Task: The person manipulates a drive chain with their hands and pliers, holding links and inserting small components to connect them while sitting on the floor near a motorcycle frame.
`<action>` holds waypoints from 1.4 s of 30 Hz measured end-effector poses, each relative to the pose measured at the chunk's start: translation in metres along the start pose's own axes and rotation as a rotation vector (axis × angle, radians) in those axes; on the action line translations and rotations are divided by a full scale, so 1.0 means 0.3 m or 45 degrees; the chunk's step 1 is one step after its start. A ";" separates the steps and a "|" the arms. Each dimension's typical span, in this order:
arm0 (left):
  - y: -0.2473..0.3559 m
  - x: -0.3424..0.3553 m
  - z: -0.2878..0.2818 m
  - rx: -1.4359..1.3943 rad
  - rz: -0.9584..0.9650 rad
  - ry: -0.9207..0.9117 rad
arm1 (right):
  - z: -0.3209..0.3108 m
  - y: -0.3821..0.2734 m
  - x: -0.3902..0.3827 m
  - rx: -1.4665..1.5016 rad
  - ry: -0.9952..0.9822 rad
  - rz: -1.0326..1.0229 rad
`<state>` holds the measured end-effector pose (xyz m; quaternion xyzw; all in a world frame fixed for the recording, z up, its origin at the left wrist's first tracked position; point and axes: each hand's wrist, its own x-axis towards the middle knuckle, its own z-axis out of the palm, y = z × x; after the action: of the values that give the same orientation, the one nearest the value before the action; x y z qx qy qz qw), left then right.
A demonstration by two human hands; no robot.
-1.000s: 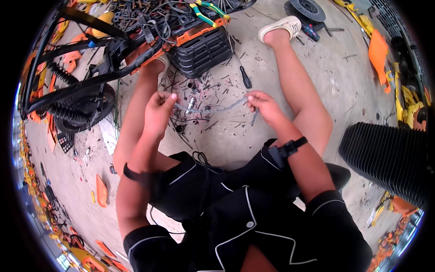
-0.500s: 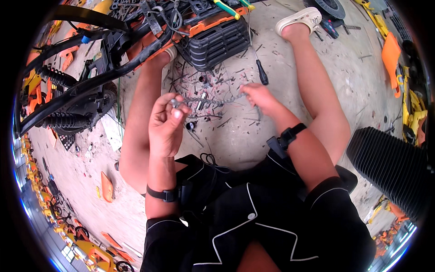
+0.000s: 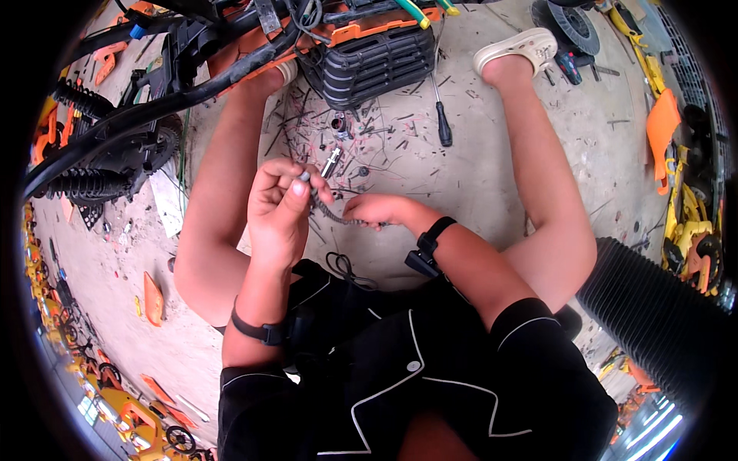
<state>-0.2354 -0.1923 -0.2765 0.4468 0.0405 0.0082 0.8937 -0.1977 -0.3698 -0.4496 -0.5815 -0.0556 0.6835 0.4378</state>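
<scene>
Between my two hands runs a grey, coiled-looking cable point(image 3: 329, 215), hanging in a short bend. My left hand point(image 3: 278, 211) is raised with thumb and fingers pinched on its end, where a small round grey tip point(image 3: 304, 176) shows. Lower and to the right, my right hand point(image 3: 378, 207) is closed around the cable's other part; its fingertips are partly hidden. Just beyond my left fingers a shiny silver cylindrical part point(image 3: 331, 162) lies on the floor. A dark round metal piece point(image 3: 338, 123) sits farther off among scraps.
A vehicle frame point(image 3: 165, 107) with a black ribbed box point(image 3: 377, 71) stands ahead. Beside it lie a black-handled screwdriver point(image 3: 443, 124) and green-handled pliers point(image 3: 413, 13). A cordless drill point(image 3: 569, 67) lies far right. A black ribbed object point(image 3: 646, 315) is at my right. Wire scraps litter the floor.
My right hand has moved left and nearer to me, closer to my left hand. The cable, stretched almost straight across before, now bends downward between them.
</scene>
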 end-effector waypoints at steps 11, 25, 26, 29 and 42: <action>0.012 -0.038 0.125 -0.032 0.096 0.018 | -0.412 0.039 -0.063 -0.813 2.022 -0.655; -0.046 0.021 0.157 0.385 -0.093 0.139 | -0.362 -0.133 -0.227 -0.833 1.618 -0.889; -0.049 0.021 0.170 0.387 -0.111 0.151 | -0.327 -0.178 -0.268 -0.792 1.438 -0.937; -0.046 0.011 0.160 0.420 -0.255 0.144 | -0.247 -0.253 -0.417 -0.679 0.957 -0.911; -0.108 0.085 0.102 0.286 -0.322 -0.036 | -0.123 -0.254 -0.485 0.275 0.107 -0.737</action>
<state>-0.2083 -0.2350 -0.2857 0.5353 0.0846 -0.1151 0.8325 -0.1346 -0.4356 -0.3082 -0.5192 -0.1278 0.5079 0.6754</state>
